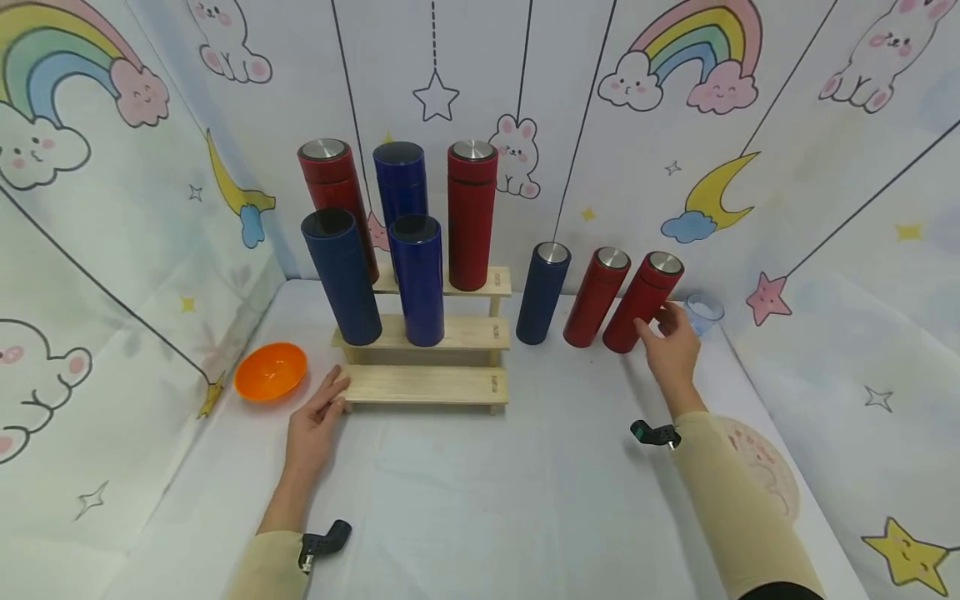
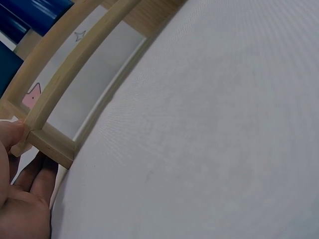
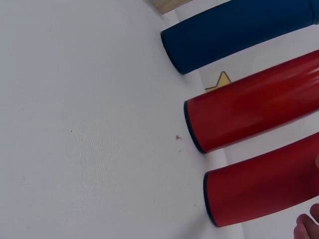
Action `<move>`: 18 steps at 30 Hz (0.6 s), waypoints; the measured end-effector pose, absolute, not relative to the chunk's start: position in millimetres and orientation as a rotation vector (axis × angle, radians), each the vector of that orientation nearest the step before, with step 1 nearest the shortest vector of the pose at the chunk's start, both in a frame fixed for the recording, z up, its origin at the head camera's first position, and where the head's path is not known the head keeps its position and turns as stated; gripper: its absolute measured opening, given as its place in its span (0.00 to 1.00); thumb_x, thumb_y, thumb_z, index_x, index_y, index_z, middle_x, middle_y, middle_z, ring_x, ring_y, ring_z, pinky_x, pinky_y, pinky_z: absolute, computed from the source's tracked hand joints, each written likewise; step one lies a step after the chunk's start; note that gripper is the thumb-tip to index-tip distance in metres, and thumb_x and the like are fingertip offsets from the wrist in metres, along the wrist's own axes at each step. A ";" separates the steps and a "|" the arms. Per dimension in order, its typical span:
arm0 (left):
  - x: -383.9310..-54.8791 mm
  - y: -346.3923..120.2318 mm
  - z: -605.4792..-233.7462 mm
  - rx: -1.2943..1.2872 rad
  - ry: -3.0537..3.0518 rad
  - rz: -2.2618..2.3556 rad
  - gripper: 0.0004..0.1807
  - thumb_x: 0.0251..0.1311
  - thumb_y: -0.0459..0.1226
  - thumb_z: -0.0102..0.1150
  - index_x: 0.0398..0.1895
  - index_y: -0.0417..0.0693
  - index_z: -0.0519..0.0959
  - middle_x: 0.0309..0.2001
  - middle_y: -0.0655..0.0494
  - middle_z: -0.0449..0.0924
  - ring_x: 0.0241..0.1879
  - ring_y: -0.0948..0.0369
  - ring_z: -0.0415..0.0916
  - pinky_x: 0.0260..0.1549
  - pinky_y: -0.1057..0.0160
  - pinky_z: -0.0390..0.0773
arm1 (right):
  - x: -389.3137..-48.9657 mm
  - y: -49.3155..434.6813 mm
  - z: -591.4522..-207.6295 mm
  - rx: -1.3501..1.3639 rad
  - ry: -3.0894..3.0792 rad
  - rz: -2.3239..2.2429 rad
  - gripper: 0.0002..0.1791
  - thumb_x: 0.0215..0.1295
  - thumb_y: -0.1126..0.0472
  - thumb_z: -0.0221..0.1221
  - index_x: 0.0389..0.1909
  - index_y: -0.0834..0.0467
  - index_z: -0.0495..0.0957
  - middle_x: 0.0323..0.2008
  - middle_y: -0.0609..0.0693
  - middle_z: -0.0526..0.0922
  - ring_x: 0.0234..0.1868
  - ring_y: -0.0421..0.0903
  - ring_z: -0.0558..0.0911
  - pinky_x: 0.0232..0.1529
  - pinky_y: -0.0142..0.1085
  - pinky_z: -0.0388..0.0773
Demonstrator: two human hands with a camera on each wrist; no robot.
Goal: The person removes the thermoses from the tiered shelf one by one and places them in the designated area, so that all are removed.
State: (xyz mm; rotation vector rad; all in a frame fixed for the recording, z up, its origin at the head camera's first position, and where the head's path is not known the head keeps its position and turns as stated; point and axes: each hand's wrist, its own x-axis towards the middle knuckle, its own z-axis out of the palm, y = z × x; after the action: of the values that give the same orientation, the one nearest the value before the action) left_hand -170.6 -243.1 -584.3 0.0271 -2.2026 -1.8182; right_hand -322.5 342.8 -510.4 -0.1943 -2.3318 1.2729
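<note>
At the left end of a three-tier wooden rack [image 1: 423, 385], my left hand [image 1: 311, 429] holds the bottom tier, thumb on the wood and fingers below it in the left wrist view. My right hand [image 1: 672, 354] grips the rightmost red thermos flask [image 1: 643, 302], which stands on the table; its thumb lies on the front and some fingers are hidden behind. Beside that flask stand another red flask [image 1: 597, 297] and a dark blue one [image 1: 543, 293]. On the rack's middle tier are two blue flasks [image 1: 342, 279]; the top tier bears two red flasks [image 1: 472, 217] and a blue one [image 1: 401, 179].
An orange bowl [image 1: 271, 372] sits left of the rack. Behind my right hand stands a small clear cup [image 1: 703, 312]. White cloth [image 1: 480, 500] covers the table, and printed cloth walls [image 1: 570, 108] rise at the back and sides.
</note>
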 end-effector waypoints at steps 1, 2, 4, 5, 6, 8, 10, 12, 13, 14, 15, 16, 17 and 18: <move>-170.9 -243.2 -584.8 0.023 -2.205 -1.812 0.20 0.81 0.31 0.58 0.72 0.43 0.81 0.80 0.52 0.68 0.81 0.56 0.61 0.65 0.79 0.68 | -319.2 341.9 -510.6 -0.214 -2.302 1.239 0.36 0.75 0.51 0.69 0.76 0.62 0.71 0.68 0.62 0.80 0.70 0.59 0.79 0.73 0.49 0.74; -170.7 -242.9 -584.4 0.024 -2.211 -1.799 0.20 0.81 0.31 0.57 0.72 0.42 0.81 0.80 0.51 0.68 0.81 0.56 0.61 0.64 0.80 0.68 | -316.0 340.6 -509.8 -0.224 -2.266 1.215 0.34 0.75 0.51 0.69 0.74 0.63 0.73 0.65 0.62 0.82 0.67 0.59 0.81 0.72 0.49 0.76; -168.3 -240.6 -580.1 0.038 -2.211 -1.799 0.20 0.81 0.30 0.57 0.72 0.40 0.80 0.80 0.51 0.68 0.81 0.55 0.61 0.64 0.80 0.67 | -309.4 337.2 -506.8 -0.236 -2.202 1.189 0.30 0.75 0.52 0.69 0.70 0.64 0.77 0.61 0.60 0.84 0.63 0.57 0.83 0.69 0.45 0.78; -166.3 -239.0 -576.9 0.044 -2.211 -1.798 0.20 0.81 0.29 0.57 0.72 0.39 0.80 0.80 0.50 0.68 0.81 0.55 0.61 0.64 0.80 0.67 | -306.2 335.2 -504.7 -0.234 -2.174 1.175 0.27 0.75 0.53 0.68 0.68 0.63 0.78 0.59 0.59 0.85 0.61 0.55 0.84 0.67 0.42 0.79; -164.0 -237.2 -572.8 0.055 -2.219 -1.796 0.20 0.81 0.29 0.56 0.72 0.38 0.80 0.80 0.49 0.68 0.81 0.54 0.60 0.64 0.81 0.67 | -303.6 333.3 -502.8 -0.225 -2.145 1.168 0.25 0.76 0.54 0.68 0.66 0.63 0.80 0.57 0.58 0.86 0.59 0.52 0.84 0.65 0.39 0.80; -160.5 -234.1 -565.2 0.066 -2.222 -1.801 0.20 0.81 0.28 0.55 0.72 0.35 0.79 0.80 0.47 0.67 0.81 0.52 0.60 0.64 0.81 0.67 | -298.5 328.8 -497.8 -0.178 -2.082 1.176 0.21 0.75 0.57 0.68 0.63 0.64 0.82 0.54 0.56 0.87 0.54 0.48 0.86 0.60 0.33 0.81; -159.8 -233.4 -562.7 0.067 -2.217 -1.809 0.20 0.81 0.28 0.55 0.71 0.34 0.79 0.80 0.47 0.67 0.81 0.51 0.59 0.64 0.81 0.67 | -292.3 322.5 -491.1 -0.114 -2.029 1.196 0.19 0.76 0.59 0.68 0.60 0.64 0.84 0.52 0.55 0.88 0.51 0.43 0.86 0.58 0.29 0.81; -161.5 -235.0 -567.1 0.069 -2.221 -1.798 0.20 0.81 0.28 0.56 0.72 0.36 0.79 0.80 0.48 0.67 0.81 0.52 0.60 0.64 0.81 0.67 | -286.6 315.0 -483.6 -0.033 -1.990 1.225 0.17 0.75 0.62 0.69 0.59 0.66 0.84 0.51 0.56 0.88 0.50 0.41 0.86 0.57 0.29 0.82; -163.0 -236.2 -570.5 0.072 -2.222 -1.794 0.20 0.81 0.28 0.56 0.72 0.37 0.79 0.80 0.49 0.67 0.81 0.52 0.60 0.64 0.81 0.67 | -283.3 309.8 -478.9 -0.002 -1.983 1.243 0.17 0.75 0.62 0.69 0.59 0.66 0.84 0.51 0.56 0.88 0.50 0.40 0.86 0.58 0.29 0.82; -164.5 -237.5 -574.1 0.077 -2.227 -1.787 0.20 0.81 0.29 0.56 0.72 0.38 0.80 0.80 0.50 0.67 0.81 0.53 0.60 0.64 0.81 0.67 | -280.3 304.4 -474.4 0.024 -1.984 1.256 0.16 0.75 0.63 0.69 0.59 0.66 0.84 0.51 0.57 0.88 0.50 0.40 0.86 0.59 0.30 0.82; -166.1 -238.6 -577.4 0.080 -2.239 -1.772 0.20 0.82 0.30 0.56 0.73 0.39 0.80 0.80 0.51 0.67 0.81 0.54 0.60 0.64 0.81 0.67 | -277.3 298.6 -469.6 0.050 -1.992 1.269 0.16 0.75 0.64 0.69 0.59 0.66 0.84 0.51 0.57 0.88 0.51 0.41 0.86 0.60 0.31 0.82; -167.8 -239.6 -580.2 0.078 -2.252 -1.758 0.21 0.82 0.30 0.55 0.73 0.40 0.79 0.81 0.51 0.67 0.81 0.54 0.60 0.64 0.81 0.67 | -274.6 292.5 -464.8 0.074 -2.002 1.285 0.16 0.75 0.65 0.69 0.59 0.67 0.84 0.51 0.59 0.88 0.51 0.43 0.87 0.60 0.33 0.82; -168.9 -240.0 -582.0 0.077 -2.263 -1.743 0.21 0.82 0.31 0.55 0.73 0.41 0.79 0.81 0.51 0.67 0.81 0.55 0.60 0.64 0.82 0.66 | -271.8 286.1 -459.7 0.098 -2.017 1.296 0.16 0.74 0.66 0.69 0.59 0.68 0.84 0.51 0.60 0.88 0.52 0.46 0.87 0.61 0.35 0.83; -169.9 -240.4 -583.8 0.073 -2.261 -1.745 0.21 0.82 0.31 0.55 0.73 0.41 0.79 0.81 0.52 0.67 0.81 0.55 0.60 0.64 0.81 0.67 | -268.9 279.3 -454.5 0.114 -2.037 1.304 0.16 0.74 0.66 0.68 0.58 0.68 0.84 0.52 0.60 0.89 0.52 0.49 0.87 0.62 0.37 0.83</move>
State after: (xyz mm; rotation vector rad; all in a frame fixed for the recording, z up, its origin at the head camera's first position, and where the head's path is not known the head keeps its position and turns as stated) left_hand -169.9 -240.4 -583.8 0.0734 -2.2613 -1.7449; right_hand -268.9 279.3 -454.5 0.1139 -2.0366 1.3043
